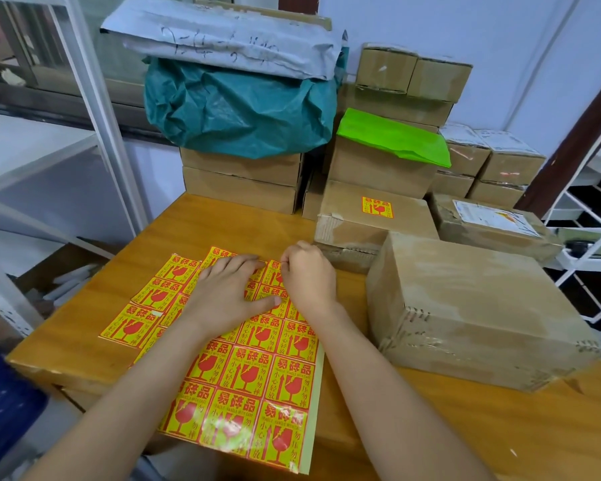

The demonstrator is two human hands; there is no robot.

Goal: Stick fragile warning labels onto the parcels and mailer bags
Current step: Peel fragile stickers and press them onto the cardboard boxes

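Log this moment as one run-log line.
step: peeling label | left hand: flat on label sheet | right hand: pinching label corner | labelled box: one | near box: unlabelled

Left hand flat, fingers spread, palm down; right hand curled, fingertips pinching.

I am looking at a glossy sheet of square yellow paper labels, each one showing a red broken goblet, red arrows and red characters inside a thin red border, lying on an orange-brown wooden tabletop with a faint grain running through it. One matching yellow-and-red sticker is showing on the plain brown cardboard box, and the nearer brown cardboard parcel is shining with clear tape. Behind them I am seeing a crumpled teal plastic mailer bag under a pale grey mailer bag scrawled with black handwriting, and a bright green plastic bag.
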